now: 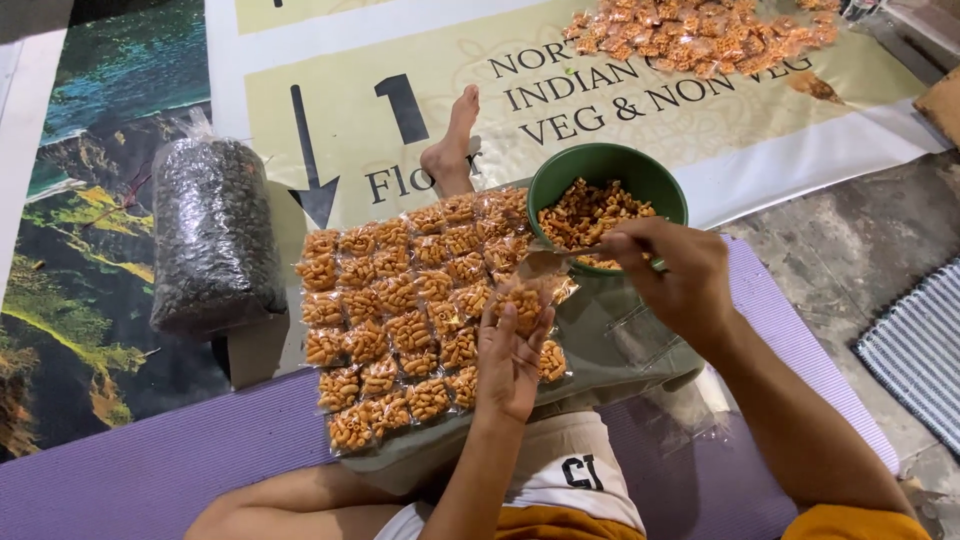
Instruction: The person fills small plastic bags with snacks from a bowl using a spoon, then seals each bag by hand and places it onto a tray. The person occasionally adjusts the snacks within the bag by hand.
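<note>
My left hand [512, 352] holds a small clear pouch [528, 290] partly filled with orange curled snack pieces, its mouth open toward the bowl. My right hand [672, 272] grips a spoon [575, 252] whose tip reaches the pouch's mouth. A green bowl [566, 168] of the same orange snacks sits just behind the spoon. Several filled pouches [400, 315] lie in rows on a grey-green board [610, 345] across my lap, left of my hands.
A large clear bag of dark pieces [212, 235] stands at the left. A heap of filled orange pouches [700, 35] lies far back on a printed banner [700, 125]. My bare foot [452, 145] rests behind the rows. A purple mat [150, 460] is under me; a striped rug [915, 345] lies right.
</note>
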